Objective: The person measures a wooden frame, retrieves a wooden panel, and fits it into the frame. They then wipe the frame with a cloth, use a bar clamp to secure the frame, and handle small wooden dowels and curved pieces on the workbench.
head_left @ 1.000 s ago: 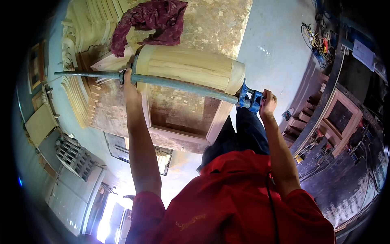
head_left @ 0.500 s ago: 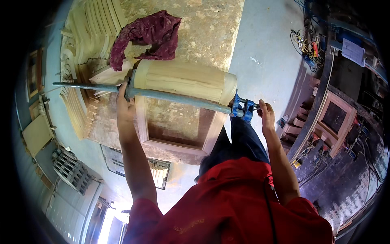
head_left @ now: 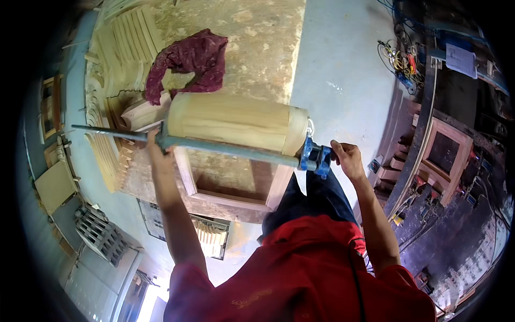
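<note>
A long grey pipe clamp (head_left: 230, 148) lies across the near side of a pale wooden piece with a broad, curved top panel (head_left: 230, 121). Below the bar, an open rectangular wooden frame (head_left: 230, 199) extends toward me. My left hand (head_left: 159, 155) is closed around the clamp near its sliding jaw, at the wood's left end. At the right end sits the clamp's blue screw head (head_left: 314, 156). The fingers of my right hand (head_left: 348, 158) pinch the screw's handle, which they mostly hide.
A maroon cloth (head_left: 198, 61) lies on the worn worktable (head_left: 263, 32) beyond the wood. Stacked curved wooden strips (head_left: 126, 37) line its left side. To the right are tangled cables (head_left: 405, 64) and another wooden frame (head_left: 442, 153) on a dark bench.
The clamp's right end has swung slightly toward me, and the blue head's parts look closer together. My right hand has turned at the handle. The whole view has shifted a little.
</note>
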### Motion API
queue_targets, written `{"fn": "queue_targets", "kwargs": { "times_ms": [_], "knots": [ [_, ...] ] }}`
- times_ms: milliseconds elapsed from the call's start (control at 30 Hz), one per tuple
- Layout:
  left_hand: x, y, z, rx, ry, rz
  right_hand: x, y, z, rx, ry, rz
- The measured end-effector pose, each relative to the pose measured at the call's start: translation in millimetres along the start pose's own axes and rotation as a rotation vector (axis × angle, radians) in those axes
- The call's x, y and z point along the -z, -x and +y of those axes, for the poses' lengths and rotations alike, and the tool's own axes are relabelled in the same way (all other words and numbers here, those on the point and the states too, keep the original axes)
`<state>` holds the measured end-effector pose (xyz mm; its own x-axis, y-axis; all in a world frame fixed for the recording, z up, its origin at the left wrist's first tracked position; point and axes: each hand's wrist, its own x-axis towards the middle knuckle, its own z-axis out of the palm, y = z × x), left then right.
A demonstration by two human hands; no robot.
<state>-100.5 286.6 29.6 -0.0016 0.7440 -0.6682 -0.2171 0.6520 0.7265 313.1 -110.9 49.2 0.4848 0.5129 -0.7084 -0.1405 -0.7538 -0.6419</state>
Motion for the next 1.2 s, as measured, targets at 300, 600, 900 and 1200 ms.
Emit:
{"fn": "queue_targets", "kwargs": {
  "times_ms": [300,600,900,1200],
  "knots": [
    [11.5,169.6,55.6,-0.31,0.101,-0.097,88.0,103.0,-66.4,0.122,0.46,-0.423],
    [-53.4,296.1,38.8,-0.555,0.206,-0.207,194.5,140.8,-35.9,0.416,0.327,-0.239],
    [-197.4,385.9,-11.7,-0.647,0.34,-0.298,284.5,174.0,-18.5,0.729,-0.401,0.234],
    [-220.1,363.1,-55.3,-1.298,-0.074,-0.114,273.9,169.0,14.2,0.699,-0.934,-0.053]
  ]
}}
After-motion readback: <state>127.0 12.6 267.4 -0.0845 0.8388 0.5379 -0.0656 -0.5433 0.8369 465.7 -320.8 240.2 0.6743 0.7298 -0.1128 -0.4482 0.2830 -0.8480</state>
